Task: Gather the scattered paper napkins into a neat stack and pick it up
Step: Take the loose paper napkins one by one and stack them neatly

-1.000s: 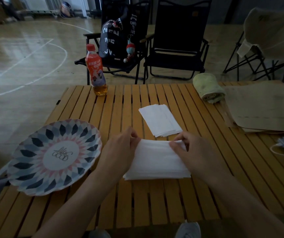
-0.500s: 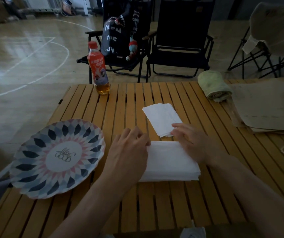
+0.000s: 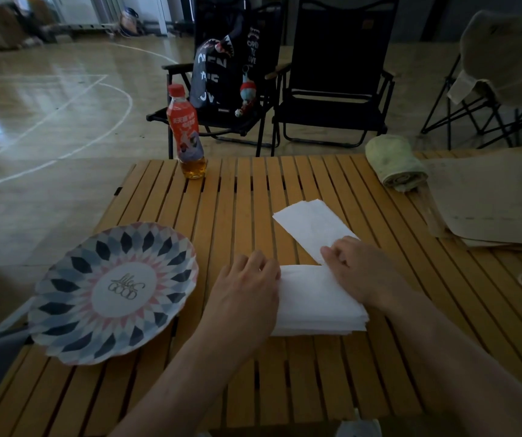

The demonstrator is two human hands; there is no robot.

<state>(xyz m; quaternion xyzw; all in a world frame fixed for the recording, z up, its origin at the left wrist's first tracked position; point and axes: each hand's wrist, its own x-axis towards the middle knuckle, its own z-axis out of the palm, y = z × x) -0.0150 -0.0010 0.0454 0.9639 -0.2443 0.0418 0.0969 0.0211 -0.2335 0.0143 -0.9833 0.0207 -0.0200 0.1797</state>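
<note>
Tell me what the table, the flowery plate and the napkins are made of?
Table: looks like wood, honey-coloured slats with gaps, a slight sheen. Plate: paper or thin plastic, I can't tell which; printed pattern, wavy rim, matte look. Napkins: soft white paper; thin layered edges show at the stack's corner.

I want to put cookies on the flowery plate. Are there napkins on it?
No. The plate holds no napkins; the napkin stack and the smaller pile lie on the table to its right.
</note>
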